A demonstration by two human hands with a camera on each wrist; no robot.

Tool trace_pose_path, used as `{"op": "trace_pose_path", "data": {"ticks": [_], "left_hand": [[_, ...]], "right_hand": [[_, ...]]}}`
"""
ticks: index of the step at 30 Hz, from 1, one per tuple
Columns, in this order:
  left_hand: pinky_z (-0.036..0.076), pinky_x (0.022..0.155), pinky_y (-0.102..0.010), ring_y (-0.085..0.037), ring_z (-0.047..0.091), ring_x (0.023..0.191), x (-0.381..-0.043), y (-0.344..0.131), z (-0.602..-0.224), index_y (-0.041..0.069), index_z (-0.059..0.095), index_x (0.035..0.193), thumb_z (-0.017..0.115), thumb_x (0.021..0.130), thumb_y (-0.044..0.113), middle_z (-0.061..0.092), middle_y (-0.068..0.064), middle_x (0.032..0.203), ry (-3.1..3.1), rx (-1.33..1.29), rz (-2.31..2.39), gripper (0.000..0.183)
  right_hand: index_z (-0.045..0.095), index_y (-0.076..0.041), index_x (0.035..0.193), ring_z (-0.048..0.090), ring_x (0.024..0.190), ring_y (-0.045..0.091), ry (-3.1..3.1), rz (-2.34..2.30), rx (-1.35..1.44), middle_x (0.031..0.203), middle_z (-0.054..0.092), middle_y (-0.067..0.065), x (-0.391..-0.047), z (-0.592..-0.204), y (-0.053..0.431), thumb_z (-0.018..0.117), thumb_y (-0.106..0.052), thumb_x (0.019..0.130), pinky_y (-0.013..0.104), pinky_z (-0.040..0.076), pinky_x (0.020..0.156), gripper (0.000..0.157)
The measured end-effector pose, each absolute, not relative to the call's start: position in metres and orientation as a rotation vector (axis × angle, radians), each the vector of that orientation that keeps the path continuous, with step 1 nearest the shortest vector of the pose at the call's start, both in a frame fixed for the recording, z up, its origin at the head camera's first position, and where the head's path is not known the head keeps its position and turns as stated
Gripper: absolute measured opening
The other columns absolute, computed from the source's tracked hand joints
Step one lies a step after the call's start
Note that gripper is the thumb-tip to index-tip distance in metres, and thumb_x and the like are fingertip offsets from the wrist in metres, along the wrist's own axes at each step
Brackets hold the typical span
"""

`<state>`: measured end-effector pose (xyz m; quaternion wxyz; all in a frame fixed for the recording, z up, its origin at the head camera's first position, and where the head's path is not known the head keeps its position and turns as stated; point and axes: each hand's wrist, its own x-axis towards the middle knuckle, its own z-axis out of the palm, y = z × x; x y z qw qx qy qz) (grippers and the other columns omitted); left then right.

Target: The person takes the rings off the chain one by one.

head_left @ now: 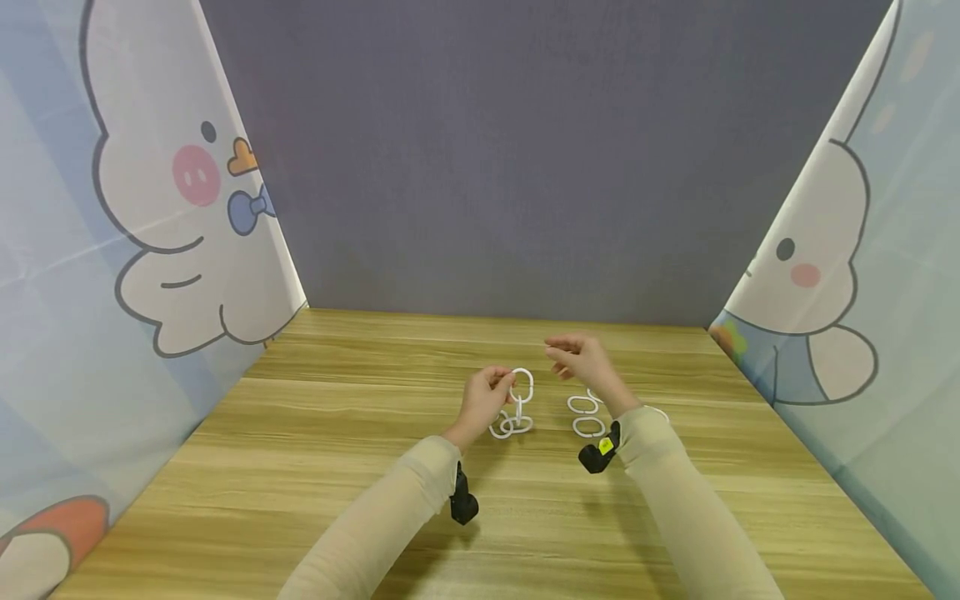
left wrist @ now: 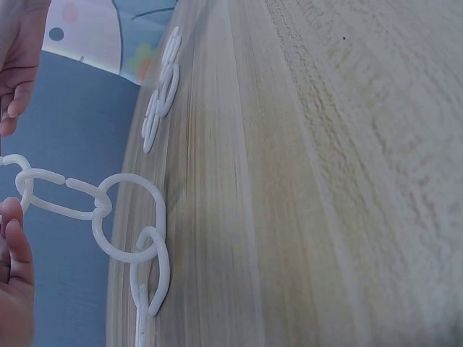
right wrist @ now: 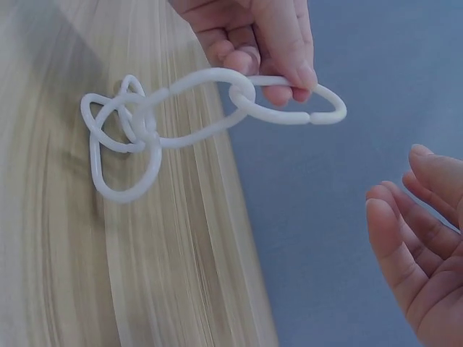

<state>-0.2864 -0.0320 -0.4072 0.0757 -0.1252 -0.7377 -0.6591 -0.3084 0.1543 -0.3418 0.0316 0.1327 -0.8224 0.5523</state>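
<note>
My left hand (head_left: 483, 398) pinches the top oval link of a white plastic chain (head_left: 532, 385) between thumb and fingers. Several links hang joined below it, and the lowest ones lie bunched on the wooden table, as the right wrist view shows of the chain (right wrist: 195, 138). Small split gaps show in some of the links. To the right and slightly higher, my right hand (head_left: 590, 363) hovers with relaxed, bent fingers and thumb apart. Nothing lies between its fingers (right wrist: 391, 235) in the right wrist view.
Several loose white links (head_left: 588, 436) lie on the wooden table (head_left: 360, 400) below my right forearm, partly hidden by it. A dark grey panel (head_left: 495, 167) stands at the table's back. Cartoon-printed cloths (head_left: 60, 333) hang along both sides.
</note>
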Motion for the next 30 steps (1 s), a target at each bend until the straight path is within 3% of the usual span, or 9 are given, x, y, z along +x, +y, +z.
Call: {"op": "trace_pose_path", "data": {"ticks": [5,9,12,19,25,30], "left_hand": [[0.05,0.068,-0.052,-0.037,0.06,0.07,-0.287,-0.031,-0.407,-0.003,0.063,0.098,0.055,0.093,0.009,0.062,-0.022,0.088,-2.216,-0.384,-1.975,0.015],[0.051,0.066,-0.051,-0.044,0.059,0.075,-0.287,-0.031,-0.406,-0.004,0.063,0.098,0.055,0.094,0.01,0.061,-0.025,0.09,-2.218,-0.4,-1.972,0.017],[0.052,0.063,-0.047,-0.043,0.059,0.074,-0.287,-0.031,-0.406,-0.004,0.063,0.097,0.055,0.094,0.01,0.062,-0.023,0.088,-2.226,-0.406,-1.94,0.016],[0.052,0.065,-0.046,-0.045,0.059,0.074,-0.287,-0.029,-0.405,-0.005,0.063,0.097,0.054,0.094,0.008,0.062,-0.025,0.09,-2.212,-0.427,-1.942,0.016],[0.053,0.06,-0.032,-0.041,0.06,0.072,-0.286,-0.028,-0.404,-0.004,0.063,0.098,0.055,0.094,0.009,0.061,-0.024,0.089,-2.24,-0.425,-1.914,0.016],[0.053,0.063,-0.039,-0.036,0.061,0.07,-0.286,-0.027,-0.404,-0.004,0.063,0.098,0.054,0.094,0.009,0.062,-0.025,0.089,-2.238,-0.421,-1.915,0.016]], "right_hand": [[0.058,0.008,0.116,0.059,0.076,0.039,-2.555,1.671,0.418,0.097,0.064,0.019,-0.308,-0.342,0.152,0.061,-0.008,0.09,0.039,0.055,0.061,0.031],[0.06,0.006,0.115,0.06,0.069,0.028,-2.575,1.646,0.433,0.094,0.064,0.016,-0.308,-0.343,0.151,0.061,-0.01,0.089,0.036,0.054,0.059,0.03],[0.06,0.007,0.114,0.059,0.067,0.023,-2.583,1.648,0.462,0.096,0.064,0.017,-0.307,-0.344,0.15,0.061,-0.01,0.089,0.039,0.054,0.061,0.03],[0.06,0.008,0.113,0.059,0.069,0.031,-2.593,1.651,0.51,0.094,0.064,0.016,-0.306,-0.345,0.146,0.062,-0.011,0.089,0.046,0.053,0.063,0.03],[0.061,0.009,0.11,0.058,0.068,0.036,-2.599,1.647,0.545,0.089,0.064,0.018,-0.303,-0.345,0.143,0.062,-0.008,0.089,0.037,0.054,0.055,0.027],[0.061,0.009,0.11,0.058,0.063,0.029,-2.613,1.649,0.573,0.086,0.064,0.016,-0.302,-0.348,0.141,0.061,-0.007,0.089,0.036,0.053,0.053,0.026]]}}
